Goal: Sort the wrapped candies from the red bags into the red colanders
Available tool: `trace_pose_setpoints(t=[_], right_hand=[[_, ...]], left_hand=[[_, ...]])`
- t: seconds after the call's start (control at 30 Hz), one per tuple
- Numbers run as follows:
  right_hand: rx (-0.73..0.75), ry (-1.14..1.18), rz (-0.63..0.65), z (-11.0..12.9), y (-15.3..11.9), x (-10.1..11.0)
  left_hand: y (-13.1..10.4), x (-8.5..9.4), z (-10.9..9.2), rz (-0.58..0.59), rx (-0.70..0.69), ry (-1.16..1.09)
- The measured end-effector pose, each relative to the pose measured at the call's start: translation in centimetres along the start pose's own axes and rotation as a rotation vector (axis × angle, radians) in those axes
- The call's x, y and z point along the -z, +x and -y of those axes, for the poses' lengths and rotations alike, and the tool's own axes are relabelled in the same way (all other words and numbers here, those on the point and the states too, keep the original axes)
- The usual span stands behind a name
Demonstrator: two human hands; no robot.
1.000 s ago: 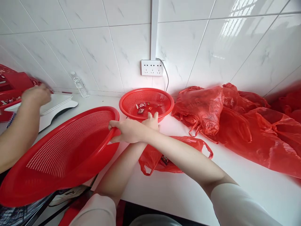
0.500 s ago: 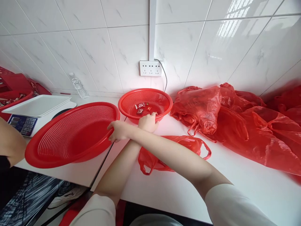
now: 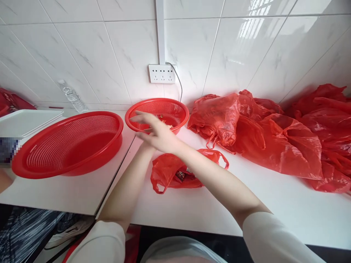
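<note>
Crossing over my left wrist, my right hand (image 3: 157, 132) is open, its fingers spread to the left and nothing in them. My left hand (image 3: 149, 139) is mostly hidden beneath it, at the near rim of the small red basket (image 3: 184, 118); its fingers and anything they hold cannot be made out. A few small wrapped pieces (image 3: 161, 118) show inside this basket. The large red basket (image 3: 93, 140) stands to the left, apart from both hands. Under my right forearm lies an open red plastic bag (image 3: 164, 168) with dark wrapped pieces (image 3: 181, 175) inside.
Full-looking red bags (image 3: 274, 146) lie along the right of the white table (image 3: 225, 204). A white tray (image 3: 30, 120) and a clear bottle (image 3: 72, 95) are at the left, near a person's arm (image 3: 5, 180). A socket strip (image 3: 162, 74) is on the wall.
My right hand has let go of the large basket's rim and opened over my left wrist. More of the red bag's contents shows. The whole view has shifted to the right.
</note>
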State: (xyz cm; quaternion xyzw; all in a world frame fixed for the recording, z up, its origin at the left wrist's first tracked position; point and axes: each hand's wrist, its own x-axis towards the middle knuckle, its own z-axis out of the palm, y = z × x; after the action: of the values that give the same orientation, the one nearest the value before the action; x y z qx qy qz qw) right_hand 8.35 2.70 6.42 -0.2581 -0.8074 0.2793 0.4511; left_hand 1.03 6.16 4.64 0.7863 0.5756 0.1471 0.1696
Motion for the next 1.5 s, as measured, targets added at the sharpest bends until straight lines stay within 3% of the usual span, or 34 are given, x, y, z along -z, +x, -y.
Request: trace_pose_setpoints(t=[0.13, 0.2, 0.27, 0.33, 0.4, 0.53, 0.6, 0.67, 0.8, 0.9, 0.93, 0.97, 1.03, 1.13, 1.2, 1.3, 1.37, 1.5], right_hand=[[-0.044, -0.186, -0.229, -1.0, -7.4, 6.2], [-0.17, -0.341, -0.309, -2.4, -11.7, 8.3], [-0.347, -0.448, -0.351, -3.9, -15.9, 9.2], [-0.551, -0.465, -0.396, -5.1, -19.8, 9.2], [-0.707, -0.4, -0.424, -6.0, -22.9, 8.6], [-0.855, -0.287, -0.418, -6.1, -25.7, 7.9], [-0.867, -0.232, -0.386, -5.6, -25.7, 8.2], [-0.886, -0.133, -0.343, -4.9, -25.1, 8.9], [-0.85, 0.13, -0.283, -3.4, -22.3, 11.8], [-0.767, 0.233, -0.324, -1.6, -18.8, 15.2], [-0.728, 0.254, -0.372, -0.8, -17.4, 16.4], [-0.664, 0.266, -0.422, 0.0, -16.1, 17.5], [-0.453, 0.243, -0.546, 2.0, -13.6, 18.8], [-0.201, 0.085, -0.716, 4.3, -10.8, 18.8], [-0.151, -0.012, -0.776, 4.9, -9.6, 17.8], [-0.203, -0.044, -0.813, 4.4, -8.6, 15.9], [-0.276, -0.028, -0.801, 3.6, -8.2, 14.8], [-0.337, 0.027, -0.657, 2.7, -7.6, 12.9]], left_hand=[[-3.4, 3.6, -1.2, -0.089, -0.082, 0.046], [-5.8, 4.9, -2.0, -0.119, -0.122, 0.087], [-8.3, 5.1, -2.7, -0.089, -0.131, 0.128], [-10.8, 3.8, -2.7, -0.02, -0.09, 0.25], [-13.1, 1.3, -2.0, 0.054, -0.049, 0.349], [-16.0, -3.8, 0.7, 0.052, 0.051, 0.358], [-16.5, -4.8, 1.8, 0.011, 0.121, 0.284], [-16.4, -4.2, 2.3, -0.011, 0.156, 0.177], [-13.9, 0.0, 2.3, -0.134, 0.149, -0.135], [-11.0, 4.0, 1.2, -0.175, 0.142, -0.552], [-10.1, 5.3, 0.5, -0.171, 0.108, -0.688], [-9.3, 6.4, -0.3, -0.24, 0.05, -0.809], [-8.1, 8.2, -2.2, -0.319, -0.117, -0.969], [-7.2, 9.3, -4.9, -0.391, -0.315, -1.066], [-6.9, 9.0, -6.1, -0.362, -0.403, -1.07], [-6.1, 7.8, -6.7, -0.24, -0.467, -1.061], [-5.5, 7.0, -6.8, -0.098, -0.458, -1.065], [-4.6, 5.6, -7.6, 0.188, -0.332, -1.026]])
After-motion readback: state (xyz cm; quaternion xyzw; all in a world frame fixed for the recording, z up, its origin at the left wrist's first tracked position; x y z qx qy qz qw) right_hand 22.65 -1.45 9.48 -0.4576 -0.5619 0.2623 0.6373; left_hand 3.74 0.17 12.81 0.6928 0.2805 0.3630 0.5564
